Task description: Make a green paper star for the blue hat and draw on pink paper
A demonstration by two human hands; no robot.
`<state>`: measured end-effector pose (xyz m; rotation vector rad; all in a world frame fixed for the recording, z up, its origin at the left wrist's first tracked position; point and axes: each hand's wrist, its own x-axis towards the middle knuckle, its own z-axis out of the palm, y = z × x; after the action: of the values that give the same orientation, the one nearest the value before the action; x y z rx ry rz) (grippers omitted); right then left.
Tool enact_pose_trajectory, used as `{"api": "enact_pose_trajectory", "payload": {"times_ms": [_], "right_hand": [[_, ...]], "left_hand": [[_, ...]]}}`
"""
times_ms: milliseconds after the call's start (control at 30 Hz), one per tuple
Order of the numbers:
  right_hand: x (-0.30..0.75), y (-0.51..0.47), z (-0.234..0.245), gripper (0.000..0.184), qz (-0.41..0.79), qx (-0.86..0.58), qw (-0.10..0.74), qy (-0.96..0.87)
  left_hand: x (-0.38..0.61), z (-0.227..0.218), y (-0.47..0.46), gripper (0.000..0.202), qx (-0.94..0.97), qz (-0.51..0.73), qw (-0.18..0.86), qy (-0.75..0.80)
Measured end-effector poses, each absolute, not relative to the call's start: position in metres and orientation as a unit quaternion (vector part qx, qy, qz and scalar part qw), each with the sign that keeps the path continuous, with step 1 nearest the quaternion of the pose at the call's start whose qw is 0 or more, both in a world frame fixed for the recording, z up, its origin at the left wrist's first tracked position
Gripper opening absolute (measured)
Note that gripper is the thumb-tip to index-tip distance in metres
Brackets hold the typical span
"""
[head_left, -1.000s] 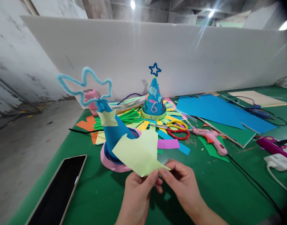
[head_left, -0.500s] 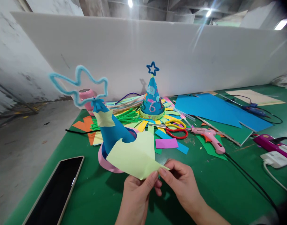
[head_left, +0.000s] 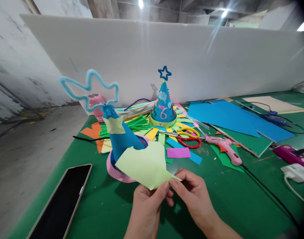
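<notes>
Both hands pinch the near corner of a pale green paper piece (head_left: 144,164) held above the green table (head_left: 223,196). My left hand (head_left: 147,209) grips it from below-left with thumb on top; my right hand (head_left: 191,194) pinches the same corner from the right. Just behind the paper stands a blue cone hat (head_left: 119,139) with a pink brim, a pale star stuck on it and a light blue pipe-cleaner star on top. A second, decorated blue cone hat (head_left: 163,108) with a "6" stands farther back.
A dark phone (head_left: 61,202) lies at the left table edge. Red and yellow scissors (head_left: 189,136), a pink glue gun (head_left: 225,146), coloured paper scraps, green pipe cleaners (head_left: 135,124), blue sheets (head_left: 231,116), and a power strip (head_left: 294,161) with cables fill the middle and right. A white board backs the table.
My hands keep the same pinch on the green paper; its far edge has tilted slightly left. The view swayed a little and returned.
</notes>
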<state>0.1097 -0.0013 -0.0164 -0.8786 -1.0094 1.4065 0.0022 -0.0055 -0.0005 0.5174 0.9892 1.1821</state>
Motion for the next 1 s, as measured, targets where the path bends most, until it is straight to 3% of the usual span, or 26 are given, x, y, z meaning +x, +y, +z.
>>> {"api": "enact_pose_trajectory", "payload": {"times_ms": [233, 433, 700, 1000], "right_hand": [[0.108, -0.008, -0.023, 0.019, 0.540, -0.390, 0.588, -0.459], [0.120, -0.009, -0.032, 0.019, 0.428, -0.490, 0.606, -0.457], [0.121, -0.007, -0.034, 0.016, 0.436, -0.474, 0.659, -0.389], [0.111, -0.013, -0.025, 0.016, 0.500, -0.416, 0.593, -0.474]], "left_hand": [[0.001, -0.002, -0.003, 0.007, 0.227, 0.532, 0.709, 0.403], [-0.006, -0.004, -0.002, 0.016, 0.249, 0.537, 0.685, 0.424], [-0.001, -0.005, -0.004, 0.009, 0.278, 0.548, 0.655, 0.440], [0.005, -0.016, -0.008, 0.023, 0.300, 0.515, 0.665, 0.450]]}}
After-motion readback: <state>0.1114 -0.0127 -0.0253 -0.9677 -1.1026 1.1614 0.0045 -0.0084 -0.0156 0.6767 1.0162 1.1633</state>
